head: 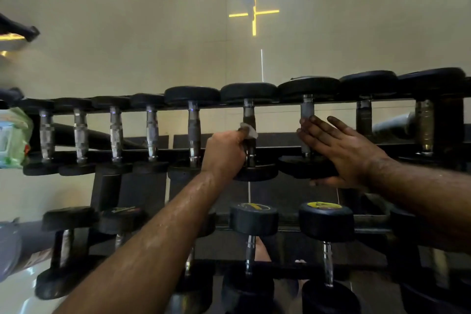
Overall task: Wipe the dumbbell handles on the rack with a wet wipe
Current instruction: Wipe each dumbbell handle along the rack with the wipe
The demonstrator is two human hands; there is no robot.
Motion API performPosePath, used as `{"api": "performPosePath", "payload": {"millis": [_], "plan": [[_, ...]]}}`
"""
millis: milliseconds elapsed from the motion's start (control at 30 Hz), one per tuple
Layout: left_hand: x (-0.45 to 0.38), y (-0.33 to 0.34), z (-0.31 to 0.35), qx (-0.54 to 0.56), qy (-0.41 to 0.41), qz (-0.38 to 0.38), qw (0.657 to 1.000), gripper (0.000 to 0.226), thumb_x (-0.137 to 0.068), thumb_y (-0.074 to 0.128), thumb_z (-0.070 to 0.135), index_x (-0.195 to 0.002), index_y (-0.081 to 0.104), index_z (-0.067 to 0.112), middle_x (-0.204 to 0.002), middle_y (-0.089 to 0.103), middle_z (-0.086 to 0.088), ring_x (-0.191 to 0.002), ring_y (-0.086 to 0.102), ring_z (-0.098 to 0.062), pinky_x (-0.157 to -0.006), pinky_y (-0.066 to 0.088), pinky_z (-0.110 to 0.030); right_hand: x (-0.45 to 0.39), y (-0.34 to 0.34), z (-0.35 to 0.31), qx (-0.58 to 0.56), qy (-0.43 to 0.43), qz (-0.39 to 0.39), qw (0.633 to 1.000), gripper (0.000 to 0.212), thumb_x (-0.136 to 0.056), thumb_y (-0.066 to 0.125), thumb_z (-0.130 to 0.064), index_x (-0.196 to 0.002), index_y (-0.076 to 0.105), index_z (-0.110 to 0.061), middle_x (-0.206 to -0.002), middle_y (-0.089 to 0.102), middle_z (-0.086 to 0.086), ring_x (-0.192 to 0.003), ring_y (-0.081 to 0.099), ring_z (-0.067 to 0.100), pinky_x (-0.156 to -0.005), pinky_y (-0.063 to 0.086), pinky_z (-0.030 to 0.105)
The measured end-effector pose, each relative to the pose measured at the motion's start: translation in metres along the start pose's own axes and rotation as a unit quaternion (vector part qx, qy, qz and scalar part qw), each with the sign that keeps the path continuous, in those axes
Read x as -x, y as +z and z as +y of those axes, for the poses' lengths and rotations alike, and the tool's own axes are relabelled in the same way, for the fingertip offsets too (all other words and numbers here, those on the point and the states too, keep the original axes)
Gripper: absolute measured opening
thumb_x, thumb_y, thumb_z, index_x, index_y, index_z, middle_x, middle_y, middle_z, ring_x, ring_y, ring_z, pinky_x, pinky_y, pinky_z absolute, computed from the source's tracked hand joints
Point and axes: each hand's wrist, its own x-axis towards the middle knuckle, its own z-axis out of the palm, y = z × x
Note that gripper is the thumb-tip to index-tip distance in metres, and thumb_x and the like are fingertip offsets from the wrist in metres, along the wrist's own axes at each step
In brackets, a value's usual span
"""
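A black rack (280,104) carries a top row of several black dumbbells with metal handles. My left hand (225,151) grips the handle of a middle dumbbell (248,116), with a white wet wipe (249,130) wrapped between its fingers and the metal. My right hand (339,148) lies flat, fingers straight, on the neighbouring dumbbell to the right; its fingertips touch that grey handle (307,109) and its palm covers the near head. The wiped handle is partly hidden by my left fist.
A green and white wipes pack (12,137) sits at the rack's left end. A lower row holds more dumbbells, two with yellow labels (323,205). A pale wall rises behind the rack. Feet show on the floor below.
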Motion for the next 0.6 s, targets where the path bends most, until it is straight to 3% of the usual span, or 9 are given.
{"api": "performPosePath", "payload": {"millis": [100,233,333,400,500,600], "plan": [[0.002,-0.017,-0.004,0.011,0.009,-0.149,0.989,0.022,-0.096,0.074,0.019,-0.115,0.080,0.028,-0.112,0.078,0.005,-0.102,0.071,-0.012,-0.101,0.058,-0.037,-0.001,0.000,0.000,-0.006,0.004,0.008,1.000,0.123,-0.086,0.024,-0.100,-0.172,0.010,-0.013,-0.180,-0.001,0.013,-0.166,0.004,0.032,-0.131,0.016,0.057],[-0.022,-0.012,0.017,-0.061,0.186,-0.122,0.973,0.020,-0.097,0.071,0.022,-0.115,0.079,0.026,-0.108,0.078,0.000,-0.098,0.072,-0.016,-0.093,0.059,-0.036,0.001,-0.003,-0.002,-0.005,0.002,0.011,1.000,0.123,-0.086,0.029,-0.099,-0.172,0.010,-0.013,-0.180,0.000,0.013,-0.166,0.003,0.031,-0.131,0.017,0.057],[-0.031,-0.007,0.017,-0.184,0.271,-0.227,0.917,0.022,-0.093,0.064,0.043,-0.100,0.078,0.027,-0.096,0.072,0.002,-0.095,0.068,-0.019,-0.081,0.062,-0.040,0.000,-0.004,0.000,-0.012,0.004,0.017,1.000,0.123,-0.086,0.029,-0.099,-0.172,0.009,-0.013,-0.180,-0.001,0.012,-0.166,0.002,0.030,-0.131,0.018,0.058],[-0.032,-0.014,0.004,-0.212,0.298,-0.257,0.894,0.018,-0.095,0.065,0.038,-0.103,0.079,0.029,-0.103,0.073,0.004,-0.102,0.068,-0.018,-0.084,0.061,-0.040,-0.001,-0.006,0.000,-0.018,0.004,0.006,1.000,0.122,-0.086,0.026,-0.099,-0.172,0.007,-0.015,-0.180,-0.002,0.011,-0.166,0.002,0.030,-0.131,0.018,0.058],[-0.024,-0.030,-0.020,-0.188,0.243,-0.269,0.913,0.022,-0.098,0.069,0.020,-0.114,0.078,0.031,-0.116,0.075,0.003,-0.109,0.070,-0.017,-0.093,0.059,-0.036,0.000,-0.007,-0.003,-0.022,0.009,-0.007,1.000,0.122,-0.086,0.023,-0.099,-0.172,0.008,-0.015,-0.180,0.000,0.012,-0.166,0.003,0.031,-0.131,0.019,0.059],[-0.012,-0.049,-0.045,-0.103,0.123,-0.224,0.961,0.021,-0.097,0.072,0.016,-0.112,0.080,0.028,-0.111,0.077,0.007,-0.104,0.072,-0.013,-0.088,0.055,-0.029,0.000,-0.010,-0.001,-0.044,0.012,-0.038,0.998,0.125,-0.082,0.019,-0.103,-0.172,-0.001,-0.019,-0.180,-0.009,0.008,-0.166,-0.007,0.027,-0.133,0.011,0.056]]}}
